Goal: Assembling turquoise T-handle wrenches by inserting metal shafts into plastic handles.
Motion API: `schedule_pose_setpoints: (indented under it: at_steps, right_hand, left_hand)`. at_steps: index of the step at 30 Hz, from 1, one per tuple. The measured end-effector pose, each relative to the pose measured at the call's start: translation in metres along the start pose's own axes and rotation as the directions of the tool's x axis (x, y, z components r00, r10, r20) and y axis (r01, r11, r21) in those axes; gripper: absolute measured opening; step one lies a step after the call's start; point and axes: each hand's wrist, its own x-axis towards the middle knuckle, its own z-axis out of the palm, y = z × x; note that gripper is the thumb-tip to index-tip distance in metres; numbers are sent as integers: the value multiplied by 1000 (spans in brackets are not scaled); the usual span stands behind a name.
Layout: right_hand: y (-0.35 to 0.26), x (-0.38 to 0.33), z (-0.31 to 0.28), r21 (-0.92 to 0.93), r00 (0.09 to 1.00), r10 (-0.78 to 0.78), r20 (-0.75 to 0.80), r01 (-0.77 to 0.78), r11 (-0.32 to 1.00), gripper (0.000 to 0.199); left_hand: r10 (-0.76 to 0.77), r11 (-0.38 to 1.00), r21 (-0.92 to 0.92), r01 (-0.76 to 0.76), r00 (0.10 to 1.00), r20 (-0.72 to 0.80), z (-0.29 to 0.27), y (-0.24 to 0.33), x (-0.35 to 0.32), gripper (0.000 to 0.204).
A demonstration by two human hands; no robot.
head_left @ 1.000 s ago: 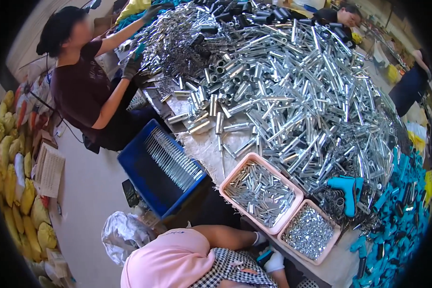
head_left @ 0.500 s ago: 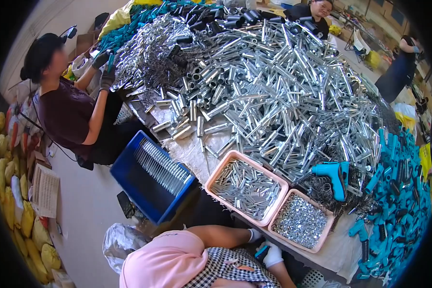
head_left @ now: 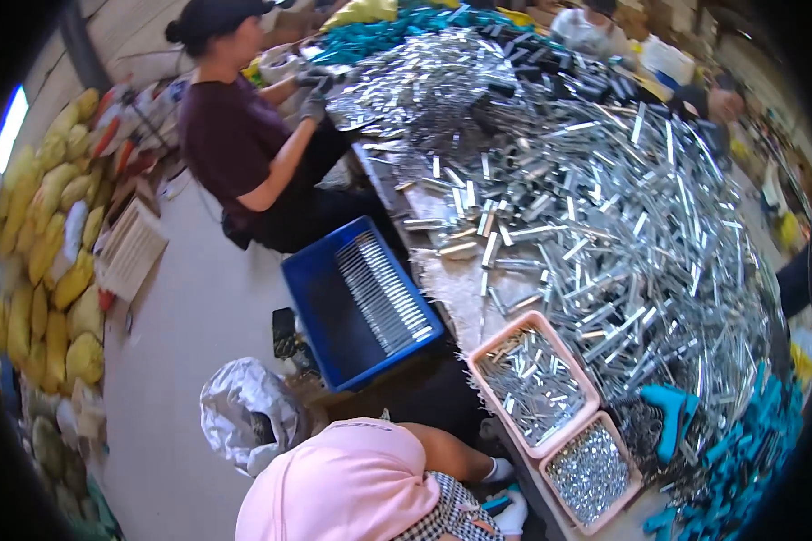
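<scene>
At the lower edge, beside the table, my right hand [head_left: 513,515] in a white glove is closed on a teal plastic piece [head_left: 495,502]. My left hand [head_left: 501,470] shows only its white glove cuff; the fingers are hidden by the table edge. Close by on the table corner stand a pink tray of short silver rods [head_left: 589,402] and a smaller pink tray of small shiny metal parts [head_left: 639,481]. A teal pistol-shaped tool [head_left: 669,422] lies to their right, by a dark tangle of springs.
A blue bin [head_left: 311,302] with a row of silver pieces stands left of the table. A white sack [head_left: 244,410] is beside me. Silver metal parts [head_left: 595,207] and teal pieces [head_left: 740,451] heap the table. A gloved co-worker [head_left: 244,153] sits left; yellow sacks [head_left: 50,252] lie beyond.
The view has turned, so the table, bin and trays appear farther right. My right hand still holds the teal piece, now lower in the picture. Less of my left glove shows.
</scene>
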Motion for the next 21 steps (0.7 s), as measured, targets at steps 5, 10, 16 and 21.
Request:
schedule_pose_setpoints:
  at_steps: [5, 10, 16, 21]
  right_hand:
    - [-12, -11, 16, 165, 971, 226, 71, -235, 958, 16]
    - [-31, -45, 48, 148, 990, 126, -65, -116, 982, 20]
    - [-46, -28, 77, -25, 998, 59, 33, -58, 998, 18]
    - [-55, -26, 82, -162, 996, -28, 82, 41, 986, 18]
  left_hand:
    - [-40, 999, -15, 39, 997, -65, 19, -16, 3, 41]
    - [-41, 999, 23, 42, 998, -38, 31, -15, 16, 41]
    - [-21, 997, 76, 23, 999, -27, 24, -30, 1, 41]
    - [30, 990, 138, -36, 999, 43, 21, -11, 8, 40]
